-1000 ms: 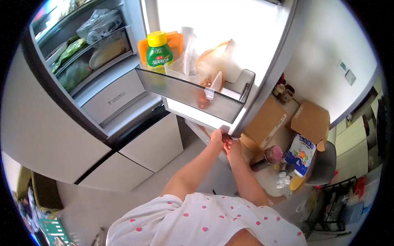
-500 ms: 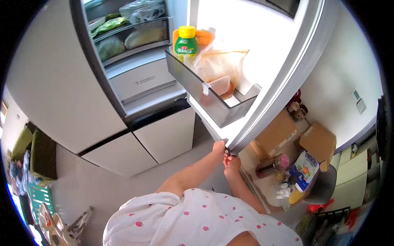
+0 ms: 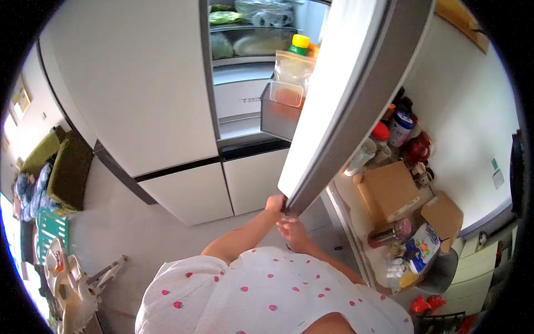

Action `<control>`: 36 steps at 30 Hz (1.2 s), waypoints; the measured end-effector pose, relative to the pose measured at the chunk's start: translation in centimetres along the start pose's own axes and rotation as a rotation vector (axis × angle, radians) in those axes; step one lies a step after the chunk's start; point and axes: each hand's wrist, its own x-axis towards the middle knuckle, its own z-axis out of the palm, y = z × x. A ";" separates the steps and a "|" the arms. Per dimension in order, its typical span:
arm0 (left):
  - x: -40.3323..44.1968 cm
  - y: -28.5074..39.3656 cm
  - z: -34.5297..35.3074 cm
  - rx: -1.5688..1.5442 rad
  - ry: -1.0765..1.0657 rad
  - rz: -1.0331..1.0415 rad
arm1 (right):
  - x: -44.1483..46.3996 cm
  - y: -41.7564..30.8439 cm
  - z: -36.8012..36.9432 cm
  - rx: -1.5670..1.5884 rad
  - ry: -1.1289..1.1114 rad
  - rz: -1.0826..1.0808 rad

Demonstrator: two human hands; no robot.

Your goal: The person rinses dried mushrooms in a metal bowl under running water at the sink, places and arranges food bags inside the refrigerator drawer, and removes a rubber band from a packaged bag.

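A white refrigerator door [image 3: 336,94] with a grey edge stands partly open in front of me. My left hand [image 3: 275,205] is closed around its lower corner. Just below, my right hand [image 3: 292,230] has its fingers curled together against the same corner; what they hold is hidden. A small dark piece shows between the hands, too small to name. On the door's inner side, a grey clear bin [image 3: 278,119] holds a zip bag [image 3: 293,65] with a plastic box and reddish contents. Behind the bag is a green bottle with a yellow cap [image 3: 301,40].
Refrigerator shelves [image 3: 253,67] hold bagged vegetables. Right of the door, a cardboard box [image 3: 387,192], jars and a blue-white package [image 3: 424,245] crowd a surface. A green sofa [image 3: 69,172], a teal crate [image 3: 53,234] and a folding seat [image 3: 69,278] stand at left.
The door has swung toward the refrigerator, narrowing the opening and hiding most of its bin. Both hands moved left with its lower corner. My view has turned slightly.
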 end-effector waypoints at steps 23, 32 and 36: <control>-2.0 1.0 -26.5 -1.155 0.512 -0.253 | 15.5 -10.2 22.2 -0.815 0.239 -0.846; 3.7 -2.9 -30.0 -1.354 0.396 -0.117 | 18.1 -13.5 26.8 -0.979 0.273 -0.726; 3.4 -2.0 -30.9 -1.303 0.379 -0.177 | 19.4 -13.7 27.5 -1.050 0.285 -0.667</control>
